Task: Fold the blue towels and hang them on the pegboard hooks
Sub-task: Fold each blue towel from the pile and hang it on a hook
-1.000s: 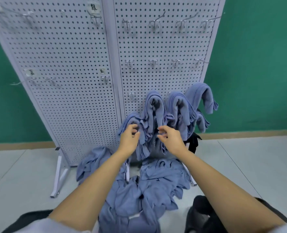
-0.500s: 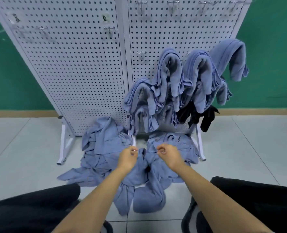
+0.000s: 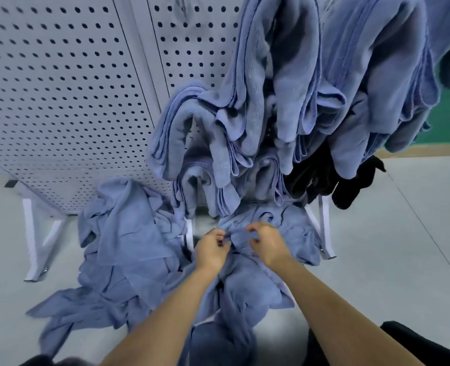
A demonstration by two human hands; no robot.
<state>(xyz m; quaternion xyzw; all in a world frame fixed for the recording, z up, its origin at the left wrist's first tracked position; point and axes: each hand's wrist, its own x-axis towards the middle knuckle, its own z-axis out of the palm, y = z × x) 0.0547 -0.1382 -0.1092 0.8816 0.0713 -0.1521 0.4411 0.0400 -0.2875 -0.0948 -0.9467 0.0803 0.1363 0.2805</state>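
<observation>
While folded towels (image 3: 284,75) hang bunched low on the white pegboard (image 3: 60,101), a person's 2 hands work the loose heap of blue towels (image 3: 128,247) on the floor (image 3: 390,233) at the board's foot; the left hand (image 3: 212,250) pinches a ridge of a crumpled towel (image 3: 247,283) in curled fingers; the right hand (image 3: 267,245), just beside it, curls fingers and thumb into the same cloth. The fabric looks soft, light and limp, likely to sag and drag tangled neighbours along; it would probably handle best taken by 2 corners along 1 hem and lifted clear so it falls open for folding. A black cloth (image 3: 350,191) hangs among the hung towels.
</observation>
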